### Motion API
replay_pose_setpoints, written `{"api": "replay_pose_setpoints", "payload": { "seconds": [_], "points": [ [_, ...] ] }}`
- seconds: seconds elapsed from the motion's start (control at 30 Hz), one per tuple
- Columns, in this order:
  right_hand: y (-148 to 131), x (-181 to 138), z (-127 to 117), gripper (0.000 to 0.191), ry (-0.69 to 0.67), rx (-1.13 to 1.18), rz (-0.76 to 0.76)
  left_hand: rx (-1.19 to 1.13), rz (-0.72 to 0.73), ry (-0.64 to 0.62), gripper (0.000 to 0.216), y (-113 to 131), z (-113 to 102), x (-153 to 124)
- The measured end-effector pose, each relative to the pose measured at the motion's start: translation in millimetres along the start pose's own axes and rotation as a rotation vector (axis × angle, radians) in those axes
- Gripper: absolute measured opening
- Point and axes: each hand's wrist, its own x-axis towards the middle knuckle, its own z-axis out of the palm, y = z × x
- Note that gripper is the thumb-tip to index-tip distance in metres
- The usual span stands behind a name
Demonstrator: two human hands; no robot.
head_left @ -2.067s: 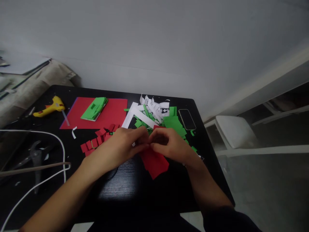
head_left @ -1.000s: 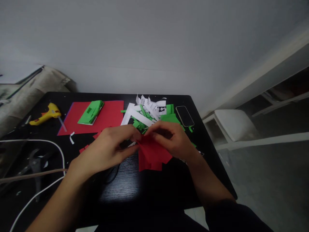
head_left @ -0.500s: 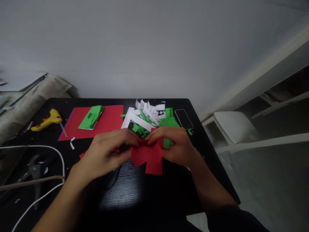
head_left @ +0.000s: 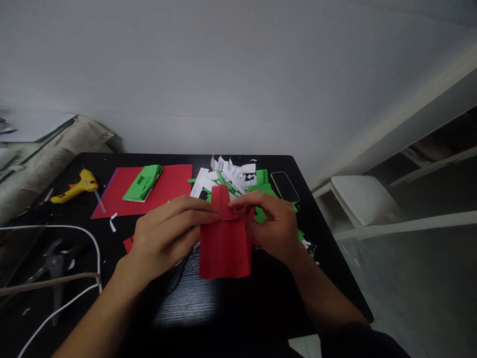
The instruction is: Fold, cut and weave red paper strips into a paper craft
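Black table [head_left: 194, 303] beside grey wall [head_left: 208, 74]

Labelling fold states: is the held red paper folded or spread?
Looks partly folded: the red paper shows overlapping edges towards its top, but is spread below.

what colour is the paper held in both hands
The held paper is red, seen best in the head view.
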Motion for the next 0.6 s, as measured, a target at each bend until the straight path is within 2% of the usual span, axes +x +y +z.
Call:
{"api": "replay_pose_setpoints", "payload": {
  "seconds": [0.07,0.13,0.2,0.3,0.4,0.47,0.53,0.6],
  "points": [
    [2.4,2.3,4.2,0.01,0.071,0.153,0.233,0.055,0.007,0.061,0.03,-1.8,1.3,-0.9],
    [4.5,4.4,6.6,0.017,0.0,0.388,0.449,0.119,0.012,0.106,0.032,-3.6,3.5,-2.4],
    [5.6,5.2,7.6,0.03,-0.102,0.534,0.56,0.176,0.036,0.115,0.032,-5.9,7.2,-4.1],
    [5.9,4.2,8.3,0.029,-0.098,0.492,0.564,0.198,0.089,0.088,0.032,-10.1,15.4,-4.9],
    [6.8,3.3,8.5,0.026,-0.022,0.402,0.545,0.159,0.047,0.062,0.03,-13.5,21.9,-2.1],
    [7.8,3.4,8.4,0.024,0.02,0.36,0.533,0.057,-0.076,0.128,0.026,-13.6,23.3,1.4],
    [8.6,3.7,8.5,0.023,0.047,0.317,0.511,-0.118,-0.262,0.199,0.019,-11.8,23.1,5.0],
    [8.5,3.7,9.2,0.022,0.046,0.3,0.494,-0.295,-0.437,0.167,0.013,-8.7,23.3,7.6]
  ]
}}
